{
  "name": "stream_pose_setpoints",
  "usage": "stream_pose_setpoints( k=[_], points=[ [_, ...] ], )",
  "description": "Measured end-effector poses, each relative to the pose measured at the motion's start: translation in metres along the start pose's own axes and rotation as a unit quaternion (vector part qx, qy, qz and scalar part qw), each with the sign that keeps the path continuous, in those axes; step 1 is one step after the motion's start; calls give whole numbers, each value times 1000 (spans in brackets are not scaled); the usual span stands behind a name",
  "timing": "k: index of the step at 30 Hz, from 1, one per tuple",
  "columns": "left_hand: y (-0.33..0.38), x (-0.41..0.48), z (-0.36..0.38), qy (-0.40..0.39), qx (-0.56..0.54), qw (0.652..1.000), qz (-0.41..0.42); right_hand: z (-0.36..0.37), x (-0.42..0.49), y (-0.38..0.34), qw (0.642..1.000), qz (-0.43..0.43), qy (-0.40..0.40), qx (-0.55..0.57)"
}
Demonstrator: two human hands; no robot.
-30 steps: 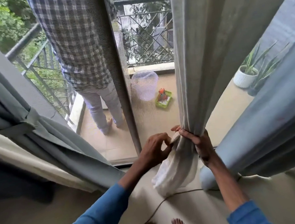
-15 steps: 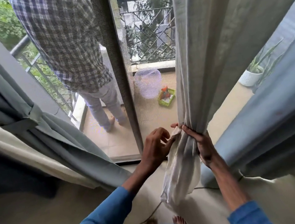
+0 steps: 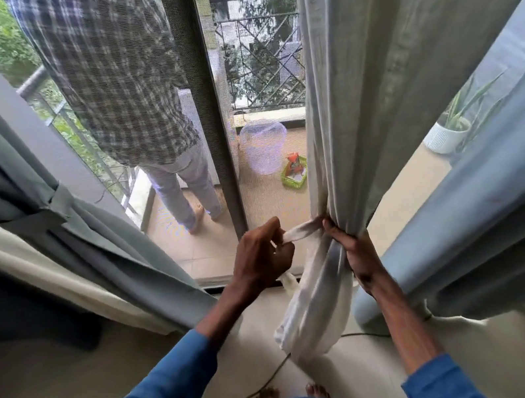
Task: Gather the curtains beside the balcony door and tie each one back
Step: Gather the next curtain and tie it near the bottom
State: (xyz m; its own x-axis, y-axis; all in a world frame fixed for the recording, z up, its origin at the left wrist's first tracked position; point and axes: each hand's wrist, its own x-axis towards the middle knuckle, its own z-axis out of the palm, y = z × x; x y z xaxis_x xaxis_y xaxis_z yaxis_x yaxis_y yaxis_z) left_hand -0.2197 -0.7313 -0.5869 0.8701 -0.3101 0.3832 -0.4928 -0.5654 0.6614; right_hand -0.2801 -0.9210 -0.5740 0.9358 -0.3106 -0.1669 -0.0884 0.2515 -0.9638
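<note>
A pale sheer curtain (image 3: 350, 87) hangs right of the balcony door, bunched at knee height. My right hand (image 3: 354, 246) grips the gathered bunch. My left hand (image 3: 262, 256) pinches a white tie strip (image 3: 301, 232) that stretches taut from the bunch leftwards; its loose end dangles below my fist. The curtain's white tail (image 3: 312, 315) hangs beneath. A blue-grey heavy curtain (image 3: 503, 193) hangs loose at the right. On the left, a grey curtain (image 3: 61, 232) is tied back by a band (image 3: 38, 219).
A person in a checked shirt (image 3: 117, 84) stands on the balcony behind the mesh door frame (image 3: 210, 120). A clear basket (image 3: 264, 144), a green tray (image 3: 295, 176) and a white plant pot (image 3: 445, 137) sit outside. A cable (image 3: 267, 382) runs across the floor by my feet.
My left hand has pulled away to the left, drawing the white tie strip out taut from the bunch. My right hand keeps its grip. The view has moved closer.
</note>
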Motion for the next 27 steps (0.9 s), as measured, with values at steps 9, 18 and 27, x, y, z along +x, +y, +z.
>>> stream_pose_setpoints(
  k=[9,18,27],
  points=[
    [8,47,-24,-17,79,997,-19,25,-5,7,992,9,-112,-60],
    [32,76,2,-204,112,972,37,26,-7,6,981,11,-154,-114],
    [41,56,-23,-435,-187,880,25,14,-11,8,994,2,-88,-57]
  ],
)
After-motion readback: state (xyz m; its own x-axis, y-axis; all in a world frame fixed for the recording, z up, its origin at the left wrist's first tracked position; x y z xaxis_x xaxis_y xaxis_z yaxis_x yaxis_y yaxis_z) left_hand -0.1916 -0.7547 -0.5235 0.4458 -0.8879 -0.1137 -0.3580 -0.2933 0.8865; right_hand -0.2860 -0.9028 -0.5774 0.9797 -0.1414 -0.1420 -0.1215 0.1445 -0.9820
